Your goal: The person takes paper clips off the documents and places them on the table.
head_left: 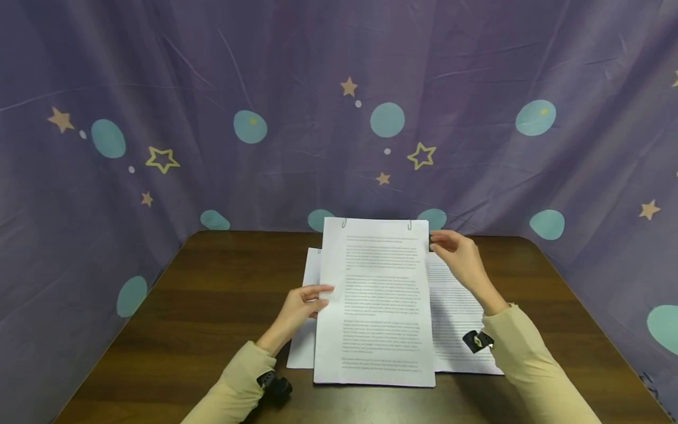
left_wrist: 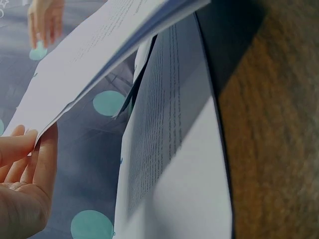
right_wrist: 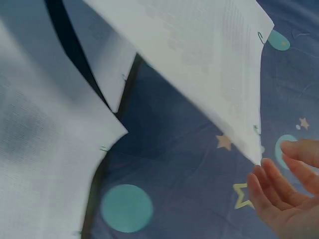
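Note:
A stack of printed sheets [head_left: 381, 306], with two paper clips [head_left: 409, 225] along its top edge, is held up above the table. My left hand [head_left: 299, 309] pinches its left edge between thumb and fingers, as the left wrist view also shows. At the top right corner is my right hand [head_left: 463, 262]. In the right wrist view its fingertips [right_wrist: 257, 172] are at the corner, while the thumb stands apart from the paper. Behind the raised stack, another paper stack [head_left: 302, 347] lies partly hidden on the left, and a printed stack [head_left: 461, 312] lies on the right.
The brown wooden table [head_left: 212, 306] carries the papers. A purple curtain [head_left: 296, 70] with stars and blue-green spots hangs behind and beside it. Both sleeves have a dark wrist device; the left one [head_left: 275, 386] sits close to the tabletop.

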The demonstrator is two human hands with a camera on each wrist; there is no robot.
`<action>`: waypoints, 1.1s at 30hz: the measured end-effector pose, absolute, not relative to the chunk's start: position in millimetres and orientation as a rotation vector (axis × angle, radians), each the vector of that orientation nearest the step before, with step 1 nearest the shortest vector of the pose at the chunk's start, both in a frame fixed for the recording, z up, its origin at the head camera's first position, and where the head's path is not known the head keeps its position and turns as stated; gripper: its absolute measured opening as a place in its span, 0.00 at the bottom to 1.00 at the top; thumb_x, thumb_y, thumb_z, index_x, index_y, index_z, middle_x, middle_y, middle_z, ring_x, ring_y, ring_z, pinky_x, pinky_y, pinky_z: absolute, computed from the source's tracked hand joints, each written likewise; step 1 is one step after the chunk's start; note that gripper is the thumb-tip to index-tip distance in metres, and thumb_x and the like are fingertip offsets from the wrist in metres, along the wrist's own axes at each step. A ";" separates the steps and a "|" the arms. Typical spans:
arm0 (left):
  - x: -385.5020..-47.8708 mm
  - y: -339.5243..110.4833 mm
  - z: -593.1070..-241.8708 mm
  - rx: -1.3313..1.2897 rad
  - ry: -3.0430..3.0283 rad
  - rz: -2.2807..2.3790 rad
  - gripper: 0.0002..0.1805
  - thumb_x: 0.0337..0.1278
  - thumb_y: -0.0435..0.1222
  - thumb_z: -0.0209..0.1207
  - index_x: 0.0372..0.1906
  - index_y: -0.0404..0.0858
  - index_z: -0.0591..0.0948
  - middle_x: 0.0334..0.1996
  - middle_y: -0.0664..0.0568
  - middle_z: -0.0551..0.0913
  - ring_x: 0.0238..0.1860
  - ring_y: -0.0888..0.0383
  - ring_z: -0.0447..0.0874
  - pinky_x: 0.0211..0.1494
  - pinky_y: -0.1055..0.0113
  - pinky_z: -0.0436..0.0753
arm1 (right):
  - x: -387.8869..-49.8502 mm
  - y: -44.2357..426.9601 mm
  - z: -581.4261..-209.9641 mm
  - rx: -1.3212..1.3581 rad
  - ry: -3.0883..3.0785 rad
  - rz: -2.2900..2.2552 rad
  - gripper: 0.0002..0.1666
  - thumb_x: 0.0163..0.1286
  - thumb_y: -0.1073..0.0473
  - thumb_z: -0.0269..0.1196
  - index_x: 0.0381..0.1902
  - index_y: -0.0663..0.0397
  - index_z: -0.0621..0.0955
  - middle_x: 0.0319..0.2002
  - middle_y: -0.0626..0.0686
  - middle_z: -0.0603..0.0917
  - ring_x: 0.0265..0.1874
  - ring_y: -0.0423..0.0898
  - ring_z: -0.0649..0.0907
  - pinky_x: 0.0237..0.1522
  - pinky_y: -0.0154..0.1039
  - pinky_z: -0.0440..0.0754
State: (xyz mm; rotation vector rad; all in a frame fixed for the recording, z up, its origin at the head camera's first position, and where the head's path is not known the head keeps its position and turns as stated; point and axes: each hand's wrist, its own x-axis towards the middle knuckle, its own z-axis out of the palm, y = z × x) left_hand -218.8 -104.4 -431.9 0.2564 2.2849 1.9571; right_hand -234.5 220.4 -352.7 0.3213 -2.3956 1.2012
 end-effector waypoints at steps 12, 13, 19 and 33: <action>-216.8 -108.1 -439.8 0.339 2.320 1.939 0.16 0.49 0.25 0.57 0.47 0.33 0.79 0.35 0.42 0.82 0.25 0.62 0.79 0.25 0.69 0.78 | -263.4 202.0 -320.1 0.469 -2.503 1.081 0.15 0.57 0.71 0.60 0.44 0.65 0.78 0.44 0.63 0.79 0.41 0.57 0.79 0.41 0.48 0.76; -216.4 -108.2 -439.1 0.342 2.320 1.939 0.16 0.49 0.25 0.57 0.47 0.33 0.79 0.35 0.42 0.82 0.25 0.62 0.79 0.25 0.68 0.78 | -265.3 201.7 -318.0 0.476 -2.525 1.075 0.15 0.57 0.71 0.59 0.44 0.65 0.78 0.44 0.63 0.79 0.40 0.57 0.79 0.40 0.48 0.77; -214.9 -107.4 -438.2 0.339 2.346 1.930 0.16 0.49 0.25 0.57 0.46 0.34 0.79 0.32 0.44 0.82 0.23 0.63 0.77 0.25 0.69 0.77 | -272.5 203.7 -311.2 0.489 -2.614 1.013 0.14 0.58 0.71 0.58 0.44 0.67 0.79 0.43 0.63 0.80 0.38 0.56 0.80 0.38 0.47 0.77; -211.4 -103.9 -436.7 0.367 2.370 1.932 0.15 0.49 0.25 0.57 0.45 0.33 0.80 0.25 0.45 0.81 0.22 0.64 0.72 0.26 0.70 0.77 | -275.4 210.1 -310.3 0.425 -2.625 0.971 0.09 0.56 0.68 0.61 0.36 0.67 0.82 0.37 0.62 0.82 0.33 0.54 0.80 0.33 0.42 0.76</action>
